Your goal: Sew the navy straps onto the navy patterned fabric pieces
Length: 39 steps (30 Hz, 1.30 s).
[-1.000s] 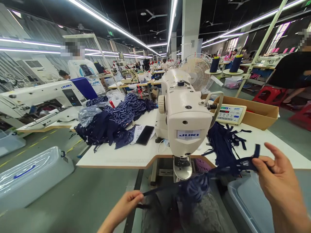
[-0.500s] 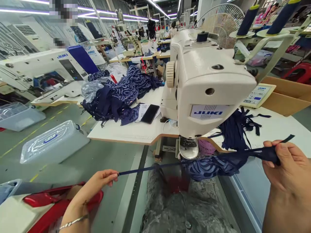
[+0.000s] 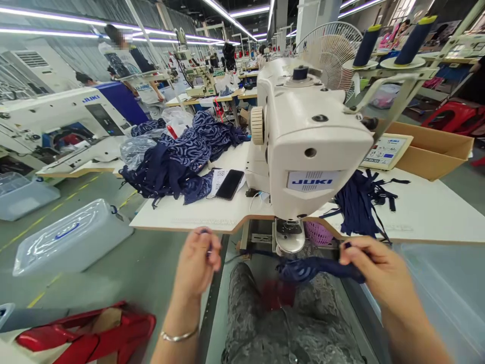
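Observation:
A navy garment piece with a lighter blue swirl pattern (image 3: 303,269) hangs over my lap, just below the sewing machine's head (image 3: 318,167). My right hand (image 3: 373,268) is closed at its right end, with a dark bit of fabric showing at the fingertips. A thin navy strap (image 3: 257,252) runs left from the garment toward my left hand (image 3: 200,260). That hand is closed, raised before the table edge, with dark strap showing between its fingers. Between the hands, above the garment, is the machine's rounded metal bed end (image 3: 290,242).
On the white table (image 3: 197,215) lie a phone (image 3: 230,184), a heap of navy garments (image 3: 182,156) and a bundle of navy straps (image 3: 356,207). A control panel (image 3: 388,151) stands right, near a cardboard box (image 3: 432,151). A lidded plastic bin (image 3: 71,237) sits on the floor.
Both hands have come closer together; the left moved right and up, the right moved left. The strap, stretched taut before, now hangs slack. The view has shifted slightly.

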Each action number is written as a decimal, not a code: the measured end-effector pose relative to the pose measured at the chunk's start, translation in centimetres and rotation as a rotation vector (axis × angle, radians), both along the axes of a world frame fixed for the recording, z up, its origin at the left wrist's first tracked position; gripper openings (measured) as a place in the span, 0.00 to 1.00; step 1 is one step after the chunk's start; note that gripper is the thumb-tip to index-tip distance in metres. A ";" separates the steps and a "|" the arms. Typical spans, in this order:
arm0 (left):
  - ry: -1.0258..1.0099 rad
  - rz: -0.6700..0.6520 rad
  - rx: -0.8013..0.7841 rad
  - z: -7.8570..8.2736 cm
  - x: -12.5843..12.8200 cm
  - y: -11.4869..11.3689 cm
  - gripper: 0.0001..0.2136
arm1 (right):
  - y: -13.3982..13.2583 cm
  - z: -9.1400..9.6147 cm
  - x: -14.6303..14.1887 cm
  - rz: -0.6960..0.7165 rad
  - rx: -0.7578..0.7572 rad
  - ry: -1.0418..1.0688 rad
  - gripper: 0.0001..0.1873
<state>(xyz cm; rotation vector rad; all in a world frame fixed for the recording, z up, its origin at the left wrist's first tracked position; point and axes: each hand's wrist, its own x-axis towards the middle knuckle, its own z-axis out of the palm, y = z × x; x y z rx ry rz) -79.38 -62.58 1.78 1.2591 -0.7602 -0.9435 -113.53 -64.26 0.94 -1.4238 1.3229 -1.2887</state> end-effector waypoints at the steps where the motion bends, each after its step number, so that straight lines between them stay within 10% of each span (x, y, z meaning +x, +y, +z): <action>1: 0.001 -0.120 0.036 0.1 -2.0 0.1 0.13 | 0.3 0.2 1.0 0.081 -0.007 0.080 0.08; 7: -0.316 -0.573 0.135 0.3 -9.4 1.0 0.15 | 0.9 0.8 5.5 0.292 -0.288 0.371 0.08; 19: -1.556 -0.335 -0.495 -0.4 -10.3 1.4 0.09 | 1.2 -1.1 6.8 0.209 -0.722 0.694 0.15; 32: -1.772 -0.314 -0.521 -0.1 -10.5 2.0 0.12 | 1.7 -1.5 6.7 0.401 -0.494 0.614 0.20; 39: -1.665 -0.346 -0.489 -0.2 -10.5 1.8 0.08 | 1.4 0.6 5.6 0.491 -0.080 0.527 0.13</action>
